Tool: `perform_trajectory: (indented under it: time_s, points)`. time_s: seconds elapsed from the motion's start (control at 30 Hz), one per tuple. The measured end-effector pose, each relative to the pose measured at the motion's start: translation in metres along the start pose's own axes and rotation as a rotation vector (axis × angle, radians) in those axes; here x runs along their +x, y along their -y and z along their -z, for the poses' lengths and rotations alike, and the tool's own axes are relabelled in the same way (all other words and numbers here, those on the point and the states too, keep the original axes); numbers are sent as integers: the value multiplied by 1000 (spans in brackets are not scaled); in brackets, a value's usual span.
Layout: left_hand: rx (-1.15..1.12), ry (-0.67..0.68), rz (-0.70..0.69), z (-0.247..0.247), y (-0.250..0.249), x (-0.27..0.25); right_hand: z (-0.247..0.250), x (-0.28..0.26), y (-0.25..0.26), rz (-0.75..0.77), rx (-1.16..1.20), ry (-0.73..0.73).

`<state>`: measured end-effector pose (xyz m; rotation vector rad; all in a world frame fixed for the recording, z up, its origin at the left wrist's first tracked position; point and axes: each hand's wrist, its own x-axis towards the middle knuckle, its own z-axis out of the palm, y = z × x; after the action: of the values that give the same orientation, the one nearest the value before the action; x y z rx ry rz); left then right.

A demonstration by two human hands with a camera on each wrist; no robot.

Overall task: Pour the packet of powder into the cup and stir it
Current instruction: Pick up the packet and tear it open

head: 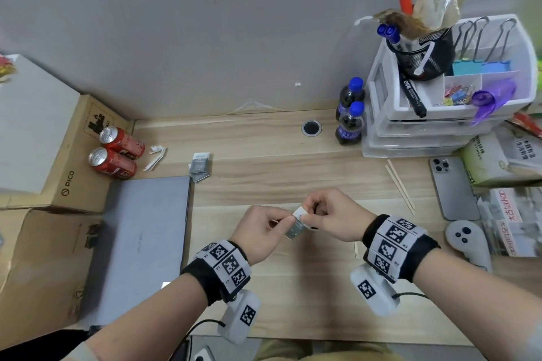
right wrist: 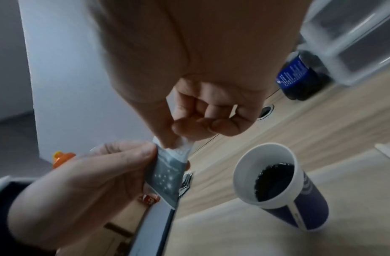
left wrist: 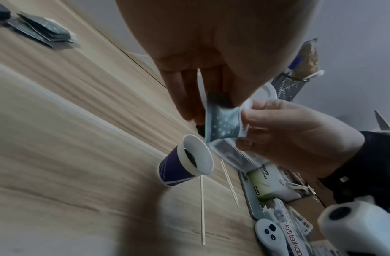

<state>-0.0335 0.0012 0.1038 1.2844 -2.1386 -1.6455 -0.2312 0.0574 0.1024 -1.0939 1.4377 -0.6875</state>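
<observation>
Pale wood grain runs across the surface in front of you, backed by a plain grey wall. Your left hand and right hand meet above its middle, both holding one small grey-blue packet with white star specks. Your left fingers pinch the packet's body from the side, thumb against forefinger. Your right fingers pinch its white top edge, with the other fingers curled into the palm. The packet hangs in the air, clear of the surface.

From the wrist views, the paper cup stands just below the packet, white inside with a dark blue wall, holding dark liquid. A thin wooden stirrer lies flat by its base, and a second stirrer lies a little further right.

To the back left, you have spare packets in a small pile, two red cans, and a closed grey laptop. A phone lies to your right.
</observation>
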Motion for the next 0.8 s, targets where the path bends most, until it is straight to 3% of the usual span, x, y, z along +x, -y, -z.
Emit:
perform_trajectory:
  time_s: [0.17,0.33,0.8]
  points:
    - [-77,-13,0,-1,-8,3,1,3,3,11,12,-31]
    - [-176,-117,69,-1,-3,8,-1,1,5,44,98,-68]
    - [-189,-75,81,-14,-14,10,8,-9,5,124,-224,-69]
